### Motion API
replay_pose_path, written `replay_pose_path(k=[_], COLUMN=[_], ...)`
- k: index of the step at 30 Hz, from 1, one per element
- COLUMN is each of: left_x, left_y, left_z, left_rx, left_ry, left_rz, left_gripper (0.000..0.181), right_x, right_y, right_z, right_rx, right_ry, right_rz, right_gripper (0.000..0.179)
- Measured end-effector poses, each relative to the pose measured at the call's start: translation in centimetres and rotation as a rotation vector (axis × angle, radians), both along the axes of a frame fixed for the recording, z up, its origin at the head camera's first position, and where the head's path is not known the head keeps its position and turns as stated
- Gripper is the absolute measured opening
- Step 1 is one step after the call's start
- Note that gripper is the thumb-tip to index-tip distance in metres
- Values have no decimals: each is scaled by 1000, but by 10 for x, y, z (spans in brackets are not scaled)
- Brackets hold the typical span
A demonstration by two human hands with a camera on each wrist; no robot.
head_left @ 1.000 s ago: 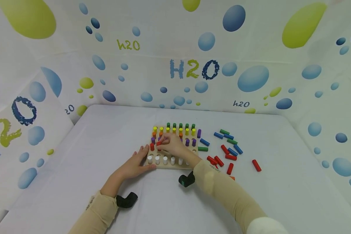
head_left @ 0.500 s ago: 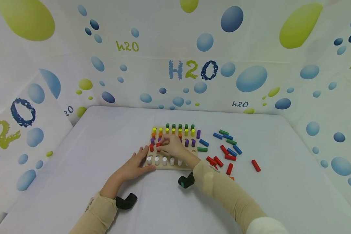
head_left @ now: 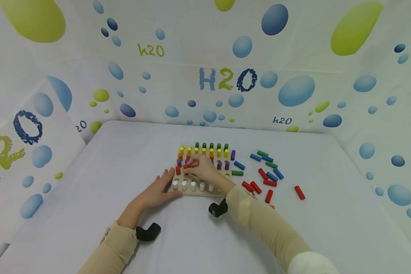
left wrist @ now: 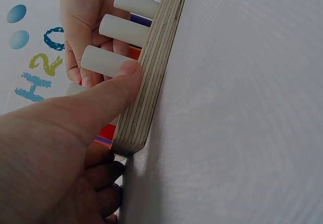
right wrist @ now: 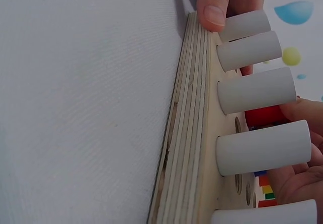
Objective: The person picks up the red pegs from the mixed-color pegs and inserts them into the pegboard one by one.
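A wooden pegboard (head_left: 198, 193) lies mid-table with rows of green, yellow, orange, purple and white pegs standing in it. My right hand (head_left: 204, 168) pinches a red peg (head_left: 186, 167) upright between thumb and fingers, at the second spot of the red row. Left of it another red peg (head_left: 178, 171) stands in its hole. In the right wrist view the pinched peg (right wrist: 263, 116) shows behind the white pegs (right wrist: 257, 90). My left hand (head_left: 156, 193) rests against the board's front left corner, fingers extended along the left side, thumb touching the front edge.
Loose pegs lie right of the board: several red ones (head_left: 270, 183), blue ones (head_left: 255, 157) and green ones (head_left: 271, 164). A purple peg (head_left: 233, 155) and a green peg (head_left: 237, 173) lie close to the board's right edge. A patterned cloth (head_left: 178, 76) hangs behind the table.
The view has shifted slightly. Both hands keep their places: the right still pinches the red peg at the same spot, the left still rests at the board's corner.
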State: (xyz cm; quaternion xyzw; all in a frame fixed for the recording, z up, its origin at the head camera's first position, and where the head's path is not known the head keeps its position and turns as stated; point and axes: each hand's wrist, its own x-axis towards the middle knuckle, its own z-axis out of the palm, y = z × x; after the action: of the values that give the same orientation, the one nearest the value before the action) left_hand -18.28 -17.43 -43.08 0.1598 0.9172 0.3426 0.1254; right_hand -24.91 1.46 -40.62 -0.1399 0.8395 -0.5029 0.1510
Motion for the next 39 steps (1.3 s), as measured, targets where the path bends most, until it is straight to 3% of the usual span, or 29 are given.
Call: replay_pose_path(k=[12,27,33,39], left_x=[-1,0,1,-1], left_y=[0,1,1,2], left_z=[0,-1,-3,-4], left_rx=[3,-5,-9,-4], left_ry=[3,-4,-5,5], left_rz=[-6,1,16,9], left_gripper=[93,93,93,93], right_x=[2,0,3,5], right_y=[2,6,10,29], right_z=[2,-2,4,8], right_rx=[37,-17,14,35], right_ry=[-2,-64,-59,17], right_rz=[4,-13,46,100], right_gripper=[16,17,24,36])
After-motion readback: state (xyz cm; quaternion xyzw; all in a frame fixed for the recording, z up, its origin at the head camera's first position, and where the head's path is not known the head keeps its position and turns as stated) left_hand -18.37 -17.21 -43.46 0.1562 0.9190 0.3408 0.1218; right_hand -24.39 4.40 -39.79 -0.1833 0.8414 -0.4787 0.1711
